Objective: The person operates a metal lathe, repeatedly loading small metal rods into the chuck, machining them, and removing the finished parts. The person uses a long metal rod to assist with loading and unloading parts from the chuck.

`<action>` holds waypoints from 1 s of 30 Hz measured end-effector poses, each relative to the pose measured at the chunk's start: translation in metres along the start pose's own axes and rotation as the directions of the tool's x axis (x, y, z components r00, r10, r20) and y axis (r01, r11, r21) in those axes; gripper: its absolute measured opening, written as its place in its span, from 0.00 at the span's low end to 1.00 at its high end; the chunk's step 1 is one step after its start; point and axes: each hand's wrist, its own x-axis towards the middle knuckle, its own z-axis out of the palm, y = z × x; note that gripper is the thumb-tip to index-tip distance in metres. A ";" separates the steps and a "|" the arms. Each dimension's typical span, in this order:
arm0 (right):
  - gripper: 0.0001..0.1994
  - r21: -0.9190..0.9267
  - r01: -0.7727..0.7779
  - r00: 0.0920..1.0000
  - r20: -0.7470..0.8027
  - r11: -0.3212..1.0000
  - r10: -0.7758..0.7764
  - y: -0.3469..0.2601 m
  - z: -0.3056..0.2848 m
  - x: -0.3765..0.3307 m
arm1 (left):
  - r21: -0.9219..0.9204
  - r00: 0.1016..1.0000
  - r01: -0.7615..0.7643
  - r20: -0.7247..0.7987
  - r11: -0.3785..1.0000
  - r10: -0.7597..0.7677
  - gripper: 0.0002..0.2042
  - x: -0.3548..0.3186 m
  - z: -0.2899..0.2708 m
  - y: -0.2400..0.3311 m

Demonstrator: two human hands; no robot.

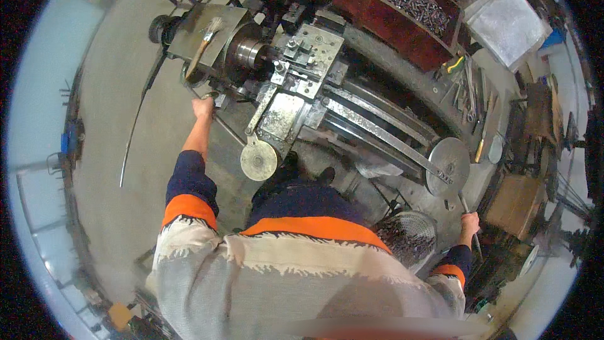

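Note:
A metal lathe stands before me, its round chuck (pixel 242 55) at the left beside the headstock (pixel 229 25). My left hand (pixel 202 107) is closed at the headstock's front, around what looks like a lever, mostly hidden by the fingers. Far to the right, my right hand (pixel 469 221) grips a metal rod (pixel 464 201) just beyond the large round disc (pixel 448 165) at the bed's end. Between the hands lie the tool carriage (pixel 318 50) and a smaller round handwheel (pixel 258 159). A wooden-handled brush (pixel 204 44) rests on the headstock.
Behind the bed, a dark red bin (pixel 390 22) holds many small metal parts. Hand tools (pixel 470 97) lie on the right-hand ledge near a plastic-covered sheet (pixel 506 22). A basket (pixel 408 217) of metal pieces sits low at my right. One long thin rod (pixel 135 132) sticks out left.

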 end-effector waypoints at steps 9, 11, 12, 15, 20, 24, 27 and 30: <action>0.21 0.042 0.045 0.952 -0.306 0.998 -0.030 -0.010 0.020 -0.050 | -0.275 0.926 -0.006 0.362 0.962 0.109 0.13 0.014 -0.041 -0.007; 0.24 0.119 0.013 0.870 -0.492 0.993 0.047 -0.038 0.031 -0.087 | -0.413 0.919 0.176 0.395 0.894 0.002 0.14 0.012 -0.063 -0.001; 0.26 0.178 0.028 0.862 -0.503 0.984 0.067 -0.054 0.025 -0.112 | -0.421 0.929 0.176 0.371 0.890 -0.009 0.14 0.020 -0.070 -0.009; 0.31 0.363 0.096 0.953 -0.302 0.927 0.019 -0.068 0.045 -0.152 | -0.307 0.947 0.036 0.314 0.951 0.066 0.17 0.083 -0.073 -0.056; 0.31 0.292 0.020 0.999 -0.031 0.956 -0.011 -0.148 0.024 -0.258 | 0.608 0.826 -0.564 0.435 0.560 0.359 0.21 0.184 -0.044 -0.101; 0.21 0.335 0.046 0.999 -0.002 0.941 -0.048 -0.148 0.070 -0.274 | 0.652 0.738 -0.675 0.592 0.345 0.324 0.16 0.186 -0.014 -0.063; 0.14 0.567 0.058 0.997 0.001 0.822 -0.071 -0.171 0.060 -0.294 | 0.670 0.841 -0.537 0.473 0.513 0.262 0.17 0.187 0.004 -0.069; 0.12 0.487 -0.010 0.997 -0.062 0.873 0.046 -0.198 0.055 -0.310 | 0.585 0.931 -0.359 0.278 0.727 0.235 0.17 0.186 0.021 -0.085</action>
